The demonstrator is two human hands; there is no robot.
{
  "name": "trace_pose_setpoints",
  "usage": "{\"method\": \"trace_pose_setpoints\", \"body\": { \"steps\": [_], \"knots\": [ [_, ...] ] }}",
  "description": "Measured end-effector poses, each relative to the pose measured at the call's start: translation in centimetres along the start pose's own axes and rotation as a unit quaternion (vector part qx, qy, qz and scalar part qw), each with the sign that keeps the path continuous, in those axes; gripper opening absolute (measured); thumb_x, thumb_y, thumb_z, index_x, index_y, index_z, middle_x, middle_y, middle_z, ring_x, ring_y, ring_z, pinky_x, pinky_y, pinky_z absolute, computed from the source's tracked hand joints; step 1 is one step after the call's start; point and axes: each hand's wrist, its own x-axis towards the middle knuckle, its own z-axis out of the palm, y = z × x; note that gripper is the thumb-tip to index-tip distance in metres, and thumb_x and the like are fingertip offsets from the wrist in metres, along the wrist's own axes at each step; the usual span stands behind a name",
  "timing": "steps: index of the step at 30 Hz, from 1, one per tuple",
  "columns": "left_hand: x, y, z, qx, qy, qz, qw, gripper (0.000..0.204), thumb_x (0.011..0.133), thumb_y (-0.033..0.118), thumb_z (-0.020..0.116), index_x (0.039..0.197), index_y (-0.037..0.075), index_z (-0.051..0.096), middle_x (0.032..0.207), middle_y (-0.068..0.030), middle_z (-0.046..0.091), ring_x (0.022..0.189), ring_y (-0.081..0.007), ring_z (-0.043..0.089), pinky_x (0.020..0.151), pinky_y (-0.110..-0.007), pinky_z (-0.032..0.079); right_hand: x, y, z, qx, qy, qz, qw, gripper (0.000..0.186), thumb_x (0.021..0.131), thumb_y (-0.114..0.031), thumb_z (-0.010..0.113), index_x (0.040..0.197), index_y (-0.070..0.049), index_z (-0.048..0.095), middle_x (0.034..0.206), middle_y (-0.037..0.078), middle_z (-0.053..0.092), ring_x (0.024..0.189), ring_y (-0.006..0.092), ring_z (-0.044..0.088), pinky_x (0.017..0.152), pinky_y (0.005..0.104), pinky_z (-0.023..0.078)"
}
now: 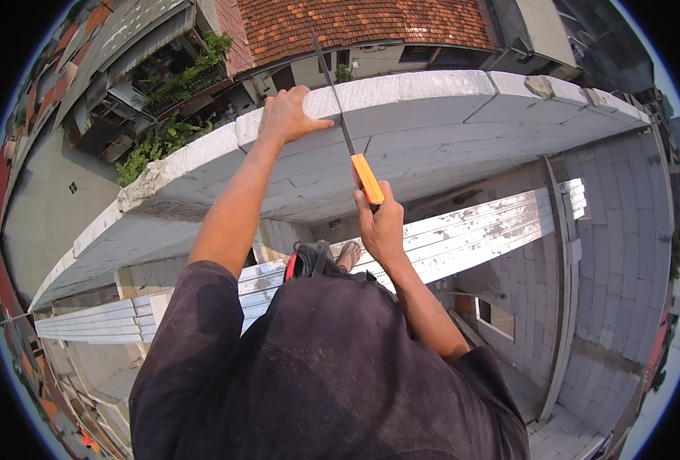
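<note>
Barred mid-wall by the saw blade (341,116), slanting across the block wall (440,87) just right of the left hand (285,117). Open above the wall farther right, and again left of that hand. Bounded below on the near side by pale ribbed planks (478,232).

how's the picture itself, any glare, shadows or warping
Head view: fisheye bows the pale block wall into an arc, with black corners; head view: bright glare washes out parts of the shiny planks; head view: the wall's top is sunlit, its near face shaded.
</note>
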Motion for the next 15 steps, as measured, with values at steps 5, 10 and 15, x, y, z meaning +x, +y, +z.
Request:
{"method": "trace_pose_setpoints", "body": {
  "steps": [5, 10, 15],
  "knots": [
    [0.0, -0.4, 0.3, -0.016, 0.013, 0.006, 1.000, 0.099, 0.071, 0.073, 0.089, 0.137, 0.002, 0.068, 0.129, -0.0193, 0.075, 0.123, -0.0363, 0.069, 0.107, -0.049, 0.052, -4.7, 5.0, -1.9, 0.002, -0.035, -0.012, 0.999, 0.018, 0.107, -0.015, 0.069, 0.109, 0.001, 0.060, 0.082, 0.020, 0.066, 0.072, 0.0378, 0.068, 0.069, 0.0425, 0.053],
    [0.5, 0.6, -0.4, -0.017, -0.016, -0.010, 1.000, 0.101, 0.071, 0.073, 0.089, 0.139, 0.002, 0.067, 0.133, -0.0193, 0.074, 0.124, -0.0377, 0.068, 0.108, -0.049, 0.052, -9.1, 7.0, -1.8, 0.016, -0.023, 0.013, 1.000, 0.019, 0.107, -0.009, 0.067, 0.123, 0.002, 0.065, 0.091, 0.013, 0.066, 0.078, 0.0229, 0.068, 0.076, 0.0352, 0.054],
    [-0.1, -1.1, 0.9, 0.012, 0.036, 0.007, 0.999, 0.103, 0.071, 0.077, 0.087, 0.138, 0.002, 0.068, 0.130, -0.0177, 0.075, 0.124, -0.0353, 0.068, 0.108, -0.049, 0.051, 3.3, -4.8, -0.6, -0.019, -0.043, 0.033, 0.998, 0.021, 0.110, -0.018, 0.065, 0.112, 0.002, 0.058, 0.076, 0.019, 0.062, 0.064, 0.0296, 0.056, 0.068, 0.0405, 0.050]
  ]
}}
